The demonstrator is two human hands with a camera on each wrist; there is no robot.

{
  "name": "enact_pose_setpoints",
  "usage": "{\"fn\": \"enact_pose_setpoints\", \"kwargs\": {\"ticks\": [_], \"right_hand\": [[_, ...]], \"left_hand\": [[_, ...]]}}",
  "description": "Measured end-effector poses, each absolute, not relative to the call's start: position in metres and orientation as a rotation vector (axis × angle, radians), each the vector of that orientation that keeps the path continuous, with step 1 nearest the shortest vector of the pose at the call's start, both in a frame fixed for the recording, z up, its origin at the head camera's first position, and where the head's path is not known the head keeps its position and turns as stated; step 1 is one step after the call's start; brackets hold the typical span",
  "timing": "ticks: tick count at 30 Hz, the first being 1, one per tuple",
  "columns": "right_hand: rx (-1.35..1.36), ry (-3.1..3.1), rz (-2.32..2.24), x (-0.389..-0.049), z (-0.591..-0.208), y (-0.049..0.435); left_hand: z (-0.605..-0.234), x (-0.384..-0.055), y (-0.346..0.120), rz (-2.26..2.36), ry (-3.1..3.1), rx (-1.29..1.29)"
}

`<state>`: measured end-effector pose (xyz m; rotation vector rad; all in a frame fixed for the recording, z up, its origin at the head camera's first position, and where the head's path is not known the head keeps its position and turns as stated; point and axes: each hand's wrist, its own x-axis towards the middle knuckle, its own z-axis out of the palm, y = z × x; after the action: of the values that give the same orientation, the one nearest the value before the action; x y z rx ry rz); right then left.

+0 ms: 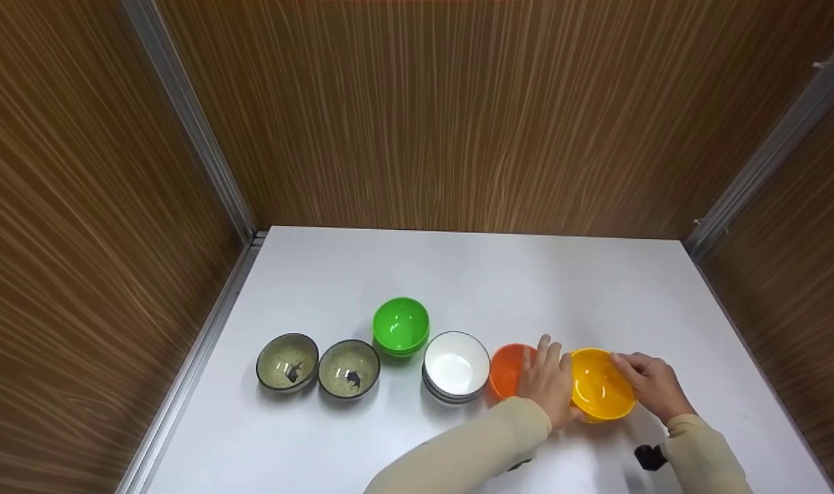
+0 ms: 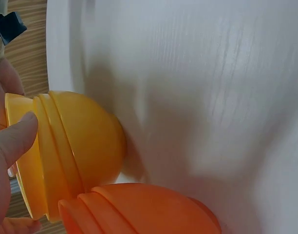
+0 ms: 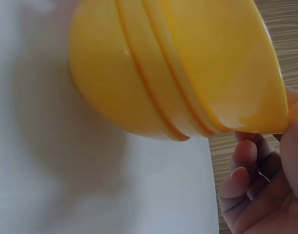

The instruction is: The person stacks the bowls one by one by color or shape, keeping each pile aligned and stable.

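Observation:
Three nested yellow bowls [image 1: 600, 385] stand at the right of the row, the top one raised slightly from the others in the left wrist view. My right hand [image 1: 653, 385] pinches the right side of the top bowl at its rim, as the right wrist view of the yellow bowls [image 3: 154, 73] also shows. My left hand [image 1: 548, 384] lies along the left side, its thumb [image 2: 20, 134] touching the top bowl's outer wall. Its other fingers are fairly straight and partly cover the orange bowls [image 1: 506, 374], which are nested close beside.
Left of the orange bowls stand stacked white bowls [image 1: 456, 363] with dark rims, then green stacked bowls [image 1: 401, 326] farther back. Two grey-green patterned bowls, one left [image 1: 286, 360] and one right [image 1: 349, 367], sit farther left. Wood-grain panels [image 1: 458, 123] enclose the white table [image 1: 526, 274].

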<state>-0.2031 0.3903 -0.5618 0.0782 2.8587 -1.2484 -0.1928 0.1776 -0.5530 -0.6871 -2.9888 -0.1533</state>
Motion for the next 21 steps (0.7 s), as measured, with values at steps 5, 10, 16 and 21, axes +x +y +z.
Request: {"fn": "enact_pose_setpoints", "kwargs": {"ticks": [5,10,16,21], "right_hand": [[0.079,2.891,-1.244,-0.2045,-0.5643,0.3884],[0.093,2.908,-1.248,-0.2059,-0.5661,0.3867],[0.08,2.924,-1.249,-0.2074,-0.5685,0.3866],[0.065,2.936,-1.245,-0.2084,-0.5721,0.3877]], "left_hand": [[-0.5538,-0.1953,0.178,-0.118,-3.011,-0.704],[-0.5552,-0.1967,0.1789,-0.097,-3.011,-0.715],[-0.5567,-0.1975,0.1791,-0.132,-3.012,-0.712],[-0.5568,-0.1972,0.178,-0.15,-3.012,-0.709]]}}
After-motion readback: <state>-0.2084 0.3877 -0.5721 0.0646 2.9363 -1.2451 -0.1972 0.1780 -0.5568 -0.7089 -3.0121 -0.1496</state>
